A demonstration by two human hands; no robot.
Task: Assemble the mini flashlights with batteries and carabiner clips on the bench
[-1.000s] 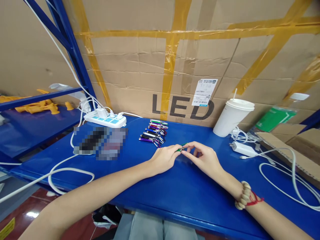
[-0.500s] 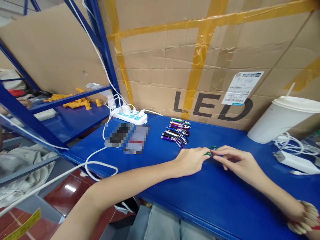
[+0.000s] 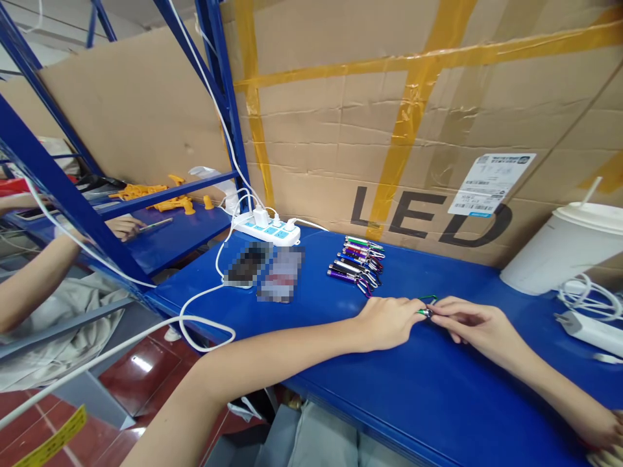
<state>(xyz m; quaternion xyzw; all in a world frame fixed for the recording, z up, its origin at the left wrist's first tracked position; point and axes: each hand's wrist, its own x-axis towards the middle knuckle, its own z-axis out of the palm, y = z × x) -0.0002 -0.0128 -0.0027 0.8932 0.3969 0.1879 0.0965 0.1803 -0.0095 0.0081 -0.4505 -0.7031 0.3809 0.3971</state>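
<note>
My left hand (image 3: 389,323) is closed around a small green keychain flashlight (image 3: 425,312), most of it hidden in the fingers. Its silver end sticks out towards the right, and a green carabiner clip (image 3: 428,298) shows just behind. From the other side, my right hand (image 3: 479,321) pinches at that end with thumb and forefinger. Farther back lies a row of several similar keychain flashlights (image 3: 343,275) in purple, black, white, blue, red and green, their clips pointing right.
Two blurred phones (image 3: 248,264) lie left of the row, before a white power strip (image 3: 267,228) with cables. At right stand a white lidded cup (image 3: 555,250) and a charger (image 3: 591,331). A large cardboard box (image 3: 321,143) backs the blue table. Another person's hand (image 3: 124,227) is at far left.
The view has swung left, so the table's contents sit farther right and slightly lower. Another person's arm has come into view at left. My hands stay together at the green flashlight.
</note>
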